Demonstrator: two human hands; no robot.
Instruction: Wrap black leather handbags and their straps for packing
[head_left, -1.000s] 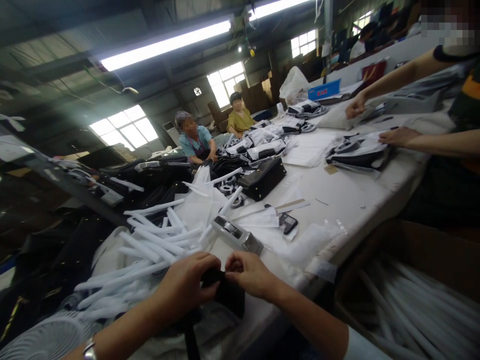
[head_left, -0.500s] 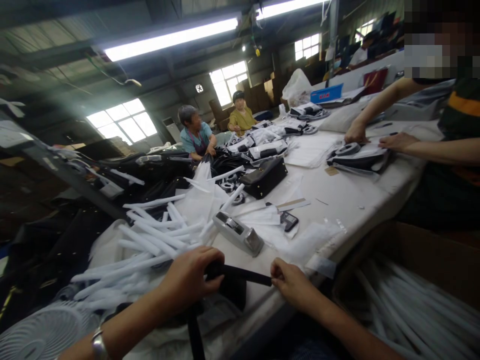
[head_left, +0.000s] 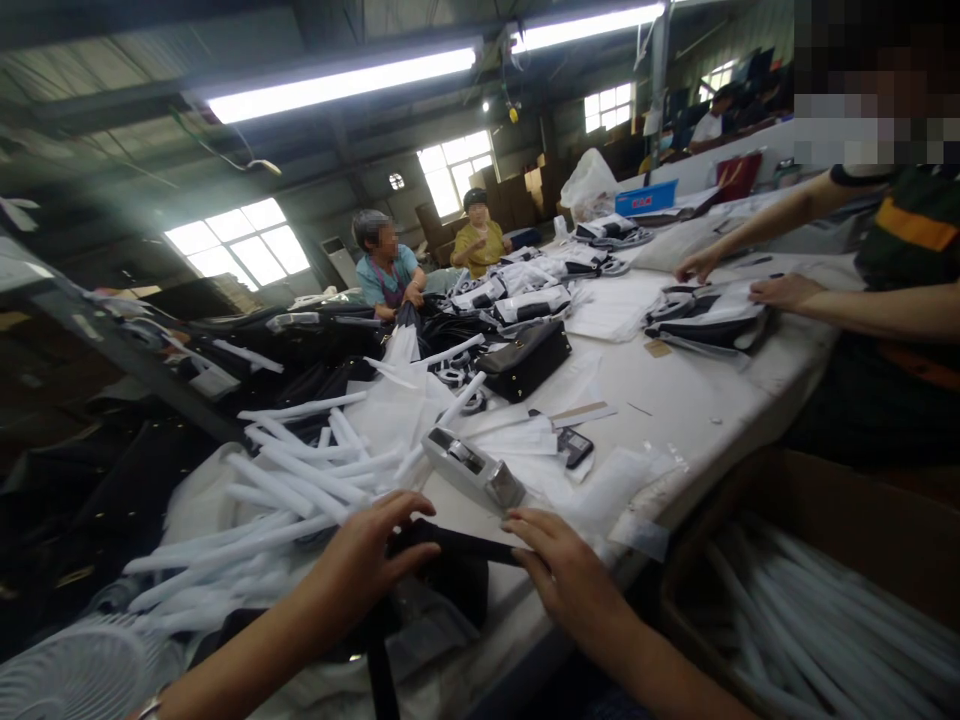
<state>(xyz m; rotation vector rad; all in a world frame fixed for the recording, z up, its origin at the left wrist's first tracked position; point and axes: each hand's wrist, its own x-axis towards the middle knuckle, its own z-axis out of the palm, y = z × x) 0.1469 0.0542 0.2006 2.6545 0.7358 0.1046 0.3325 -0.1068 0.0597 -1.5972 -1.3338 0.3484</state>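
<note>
A black bag strap runs across a black bag at the near edge of the white table. My left hand curls around the strap's left end, fingers wrapped on it. My right hand lies over the strap's right end with fingers stretched along it. A grey tape dispenser stands just beyond my hands. Several white paper-wrapped rolls are heaped to the left of my left hand.
A black handbag and a small black device lie mid-table. A person at the right handles a wrapped bag. Two people sit at the far end. A cardboard box of white rolls stands at right, a white fan at bottom left.
My right hand pulled the strap out to the right away from my left hand, then slid back a little and flattened on it. The left hand's fingers loosened slightly.
</note>
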